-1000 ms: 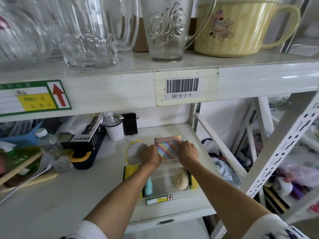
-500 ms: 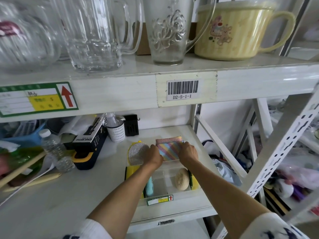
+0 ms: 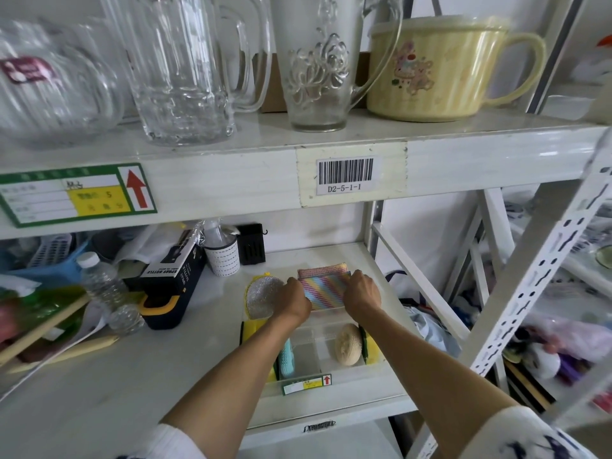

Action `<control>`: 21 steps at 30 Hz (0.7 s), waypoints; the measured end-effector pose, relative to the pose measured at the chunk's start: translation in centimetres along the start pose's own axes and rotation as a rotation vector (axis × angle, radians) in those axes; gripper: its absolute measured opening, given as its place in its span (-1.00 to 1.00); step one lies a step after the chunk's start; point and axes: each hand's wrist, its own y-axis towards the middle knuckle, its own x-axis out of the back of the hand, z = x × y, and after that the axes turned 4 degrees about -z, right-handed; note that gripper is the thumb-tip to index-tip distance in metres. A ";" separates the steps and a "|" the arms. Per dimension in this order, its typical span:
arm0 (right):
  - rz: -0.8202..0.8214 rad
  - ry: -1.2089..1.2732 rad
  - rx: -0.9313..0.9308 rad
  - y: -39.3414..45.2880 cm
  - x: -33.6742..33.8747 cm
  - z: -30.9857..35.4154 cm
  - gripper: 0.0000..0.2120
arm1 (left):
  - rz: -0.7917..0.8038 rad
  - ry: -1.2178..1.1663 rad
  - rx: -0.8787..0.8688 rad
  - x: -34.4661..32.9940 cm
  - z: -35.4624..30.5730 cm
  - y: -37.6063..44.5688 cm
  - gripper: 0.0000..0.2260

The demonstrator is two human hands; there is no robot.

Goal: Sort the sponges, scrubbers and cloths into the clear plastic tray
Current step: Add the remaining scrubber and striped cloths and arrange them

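A clear plastic tray (image 3: 331, 367) sits on the lower shelf near its front right. At the tray's far end lies a rainbow-striped cloth (image 3: 326, 291), with a pink cloth (image 3: 323, 271) behind it. My left hand (image 3: 293, 298) grips the striped cloth's left edge and my right hand (image 3: 362, 293) grips its right edge. A silver mesh scrubber (image 3: 263, 298) with a yellow rim lies to the left of my left hand. Inside the tray stand a teal sponge (image 3: 285, 357), a beige round loofah (image 3: 347, 347) and yellow sponges (image 3: 371, 349) along both side walls.
A black spray-bottle box (image 3: 172, 276), a clear water bottle (image 3: 102, 289), a white dotted cup (image 3: 222, 258) and a small black holder (image 3: 251, 248) crowd the shelf's back left. The shelf above (image 3: 231, 180) carries glass jugs and a yellow mug. A slanted rack post (image 3: 536, 293) stands at the right.
Both hands stay on the striped cloth at the tray's far end; their position has barely shifted. The view has tilted slightly.
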 end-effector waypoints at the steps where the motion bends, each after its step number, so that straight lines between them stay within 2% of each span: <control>1: -0.026 -0.005 0.011 -0.1 0.2 0.1 -0.76 | -0.008 0.002 -0.007 0.2 -0.1 -0.2 -0.76; 5: -0.126 0.028 0.112 -0.5 0.7 0.3 -0.69 | -0.128 -0.014 -0.105 1.8 -0.4 -1.2 -0.71; 9: -0.169 0.117 0.230 -1.2 1.5 0.1 -0.69 | -0.280 -0.202 -0.280 3.7 1.3 -1.8 -0.71; 12: -0.203 0.138 0.195 -1.6 2.2 -1.5 -0.69 | -0.384 -0.260 -0.296 5.2 4.1 -2.6 -0.74; 14: -0.186 0.101 0.116 -1.9 2.6 -3.0 -0.70 | -0.430 -0.274 -0.184 5.8 6.8 -3.1 -0.75; 16: -0.147 0.050 0.009 -2.4 2.8 -4.4 -0.72 | -0.418 -0.240 0.001 5.9 9.7 -3.2 -0.72; 18: -0.053 0.005 -0.089 -3.0 2.7 -5.7 -0.70 | -0.332 -0.161 0.158 5.6 11.8 -3.6 -0.72; 21: 0.110 -0.104 -0.134 -3.7 2.4 -6.8 -0.68 | -0.166 -0.250 0.341 4.5 13.6 -4.9 -0.77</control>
